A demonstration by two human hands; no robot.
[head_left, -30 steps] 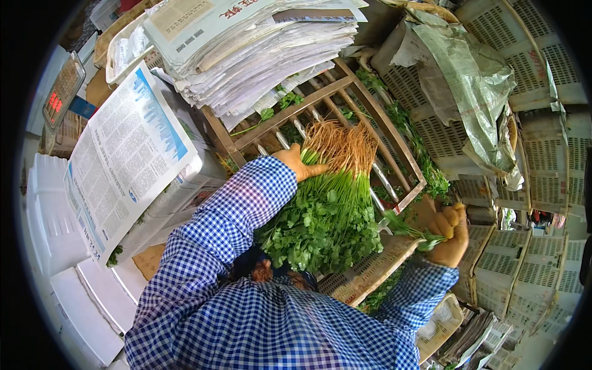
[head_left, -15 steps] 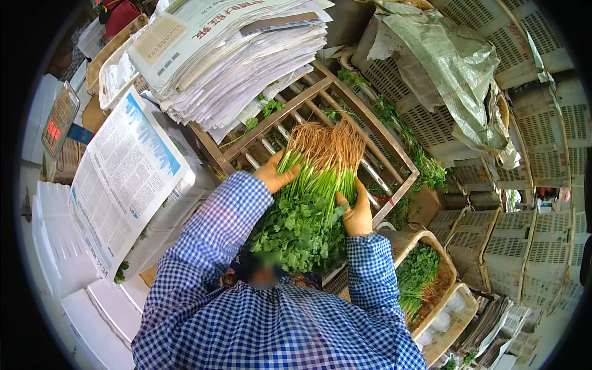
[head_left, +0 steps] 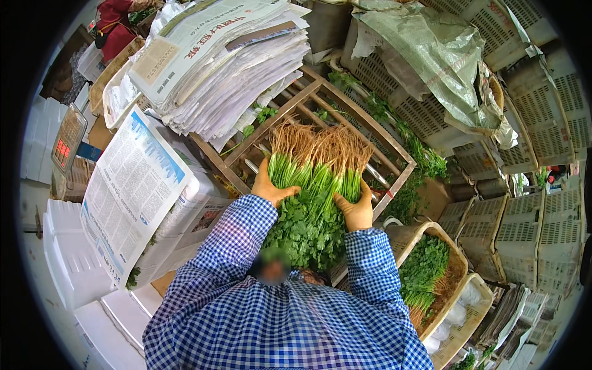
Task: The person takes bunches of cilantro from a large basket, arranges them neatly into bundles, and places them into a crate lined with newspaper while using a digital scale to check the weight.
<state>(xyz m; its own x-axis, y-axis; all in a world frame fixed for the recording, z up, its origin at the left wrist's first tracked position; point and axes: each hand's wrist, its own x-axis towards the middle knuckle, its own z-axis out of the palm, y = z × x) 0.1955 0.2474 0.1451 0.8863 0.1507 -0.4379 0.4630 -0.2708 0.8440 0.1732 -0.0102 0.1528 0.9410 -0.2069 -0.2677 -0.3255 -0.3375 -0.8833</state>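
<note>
Newspaper stack (head_left: 228, 80) matt paper, rough-edged; draped sheet (head_left: 438, 58) glossy crinkled plastic; crates (head_left: 513, 237) dull perforated plastic. Rack (head_left: 374, 131) brown matt frame, looks metal, some bars (head_left: 251, 165) shiny; white boxes (head_left: 71, 253) smooth matt, foam-like; checked garment (head_left: 290, 327) soft woven cloth. Herb bunch (head_left: 313, 203): rough fibrous roots (head_left: 320, 145), smooth stems (head_left: 320, 182), slightly glossy leaves (head_left: 308, 231).

Stacked newspapers (head_left: 216, 68), lit scale (head_left: 69, 139), slotted crates (head_left: 520, 231), crumpled green sheeting (head_left: 453, 71).

Left hand (head_left: 269, 187), right hand (head_left: 357, 211) apart, thumbs (head_left: 290, 192) inward.
</note>
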